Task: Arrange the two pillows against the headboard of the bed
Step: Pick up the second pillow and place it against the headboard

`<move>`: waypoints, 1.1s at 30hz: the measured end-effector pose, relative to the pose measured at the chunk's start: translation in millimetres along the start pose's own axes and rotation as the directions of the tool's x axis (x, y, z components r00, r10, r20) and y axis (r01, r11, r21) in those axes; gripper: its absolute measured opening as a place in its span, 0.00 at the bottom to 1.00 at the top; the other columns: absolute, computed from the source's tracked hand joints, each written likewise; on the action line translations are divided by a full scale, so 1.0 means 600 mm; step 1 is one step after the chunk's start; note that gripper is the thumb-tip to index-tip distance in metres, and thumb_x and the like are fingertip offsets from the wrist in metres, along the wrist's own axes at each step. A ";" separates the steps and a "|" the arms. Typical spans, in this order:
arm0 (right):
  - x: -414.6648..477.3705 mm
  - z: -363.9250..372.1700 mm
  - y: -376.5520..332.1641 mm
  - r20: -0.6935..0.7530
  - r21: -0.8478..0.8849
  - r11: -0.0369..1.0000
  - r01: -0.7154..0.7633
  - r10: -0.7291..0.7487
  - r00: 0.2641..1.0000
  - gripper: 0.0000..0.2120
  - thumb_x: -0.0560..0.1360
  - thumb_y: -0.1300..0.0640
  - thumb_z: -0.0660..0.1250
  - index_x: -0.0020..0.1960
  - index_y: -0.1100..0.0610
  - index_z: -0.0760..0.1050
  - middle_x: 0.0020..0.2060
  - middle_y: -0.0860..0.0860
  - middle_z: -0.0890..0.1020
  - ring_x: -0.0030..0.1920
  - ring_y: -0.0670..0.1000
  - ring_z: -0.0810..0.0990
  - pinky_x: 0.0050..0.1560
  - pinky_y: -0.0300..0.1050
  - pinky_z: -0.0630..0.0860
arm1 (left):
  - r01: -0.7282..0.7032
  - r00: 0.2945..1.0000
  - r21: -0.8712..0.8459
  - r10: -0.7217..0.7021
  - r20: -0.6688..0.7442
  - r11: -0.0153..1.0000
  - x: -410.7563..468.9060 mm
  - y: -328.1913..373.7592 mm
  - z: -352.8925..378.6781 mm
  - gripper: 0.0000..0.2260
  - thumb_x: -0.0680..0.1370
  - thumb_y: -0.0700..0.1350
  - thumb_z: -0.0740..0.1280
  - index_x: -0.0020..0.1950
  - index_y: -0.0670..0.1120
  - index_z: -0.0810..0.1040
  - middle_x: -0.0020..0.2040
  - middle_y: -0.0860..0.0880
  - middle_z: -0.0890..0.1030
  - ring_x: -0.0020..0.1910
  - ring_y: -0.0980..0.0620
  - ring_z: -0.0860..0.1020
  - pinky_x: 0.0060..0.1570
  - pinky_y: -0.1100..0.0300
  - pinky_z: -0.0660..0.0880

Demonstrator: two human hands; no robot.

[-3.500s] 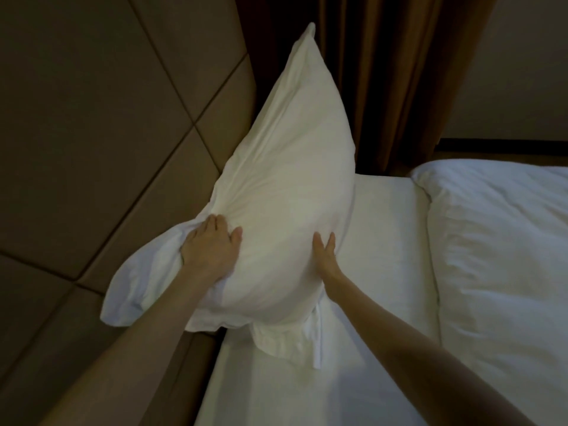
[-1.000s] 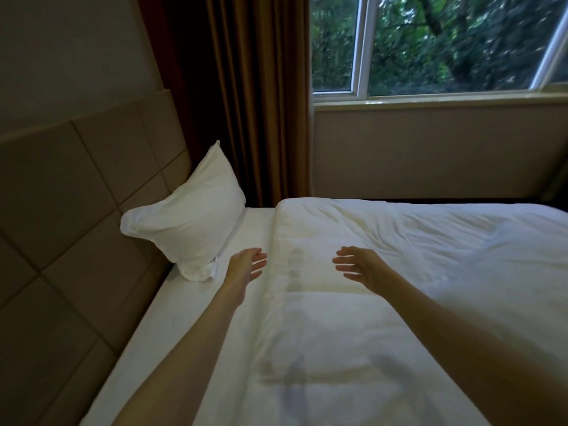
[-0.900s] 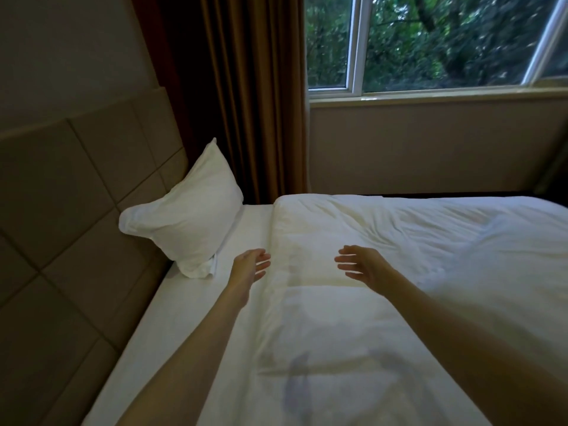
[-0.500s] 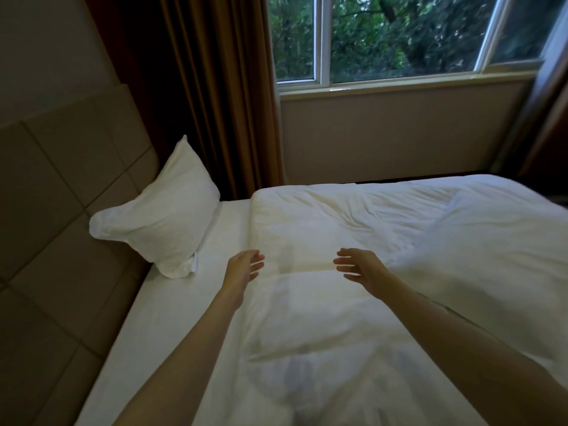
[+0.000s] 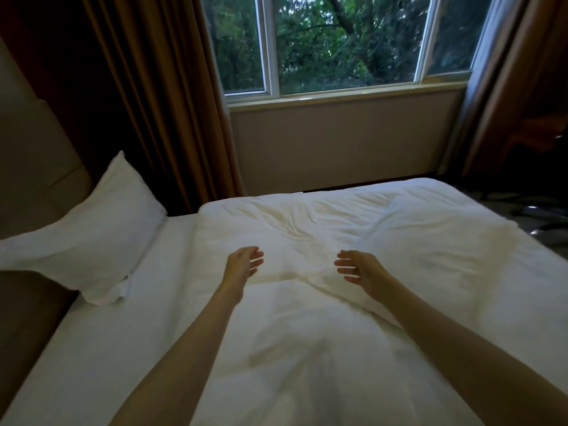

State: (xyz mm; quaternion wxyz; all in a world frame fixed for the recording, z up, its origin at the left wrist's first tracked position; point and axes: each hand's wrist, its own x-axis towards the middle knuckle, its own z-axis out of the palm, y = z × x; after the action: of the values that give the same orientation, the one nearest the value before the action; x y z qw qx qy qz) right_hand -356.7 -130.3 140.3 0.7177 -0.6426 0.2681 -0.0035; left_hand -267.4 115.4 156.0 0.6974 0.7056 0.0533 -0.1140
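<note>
One white pillow (image 5: 92,232) leans upright against the padded tan headboard (image 5: 33,167) at the far left corner of the bed. A second white pillow (image 5: 455,241) lies flat on the duvet at the right. My left hand (image 5: 244,262) and my right hand (image 5: 358,267) hover over the middle of the white duvet (image 5: 292,229), palms facing each other, fingers spread, holding nothing. Both hands are well clear of either pillow.
The bare white sheet (image 5: 101,342) runs along the headboard side at the lower left. Brown curtains (image 5: 159,96) hang behind the bed's far corner beside a window (image 5: 344,41). Dark floor and furniture (image 5: 534,155) lie beyond the bed's right edge.
My hands let go of the pillow, which now leans on the headboard. The view has swung right, sliding that pillow toward the left edge; my open hands stay over the duvet.
</note>
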 end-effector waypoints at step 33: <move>0.153 -0.560 0.021 -0.531 0.225 0.971 -0.084 0.195 0.825 0.21 0.75 0.54 0.66 0.64 0.64 0.71 0.47 0.56 0.74 0.50 0.57 0.74 0.50 0.51 0.70 | -0.043 0.954 0.334 -0.061 0.295 0.942 0.172 -0.052 0.537 0.11 0.80 0.45 0.59 0.59 0.44 0.76 0.59 0.43 0.80 0.56 0.46 0.78 0.60 0.51 0.71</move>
State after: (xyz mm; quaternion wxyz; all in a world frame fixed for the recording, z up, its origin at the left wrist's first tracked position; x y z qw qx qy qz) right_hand -413.2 -469.7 83.8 0.6673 -0.5209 0.5075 -0.1607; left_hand -202.8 -213.6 101.1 0.5660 0.7884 -0.0704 -0.2307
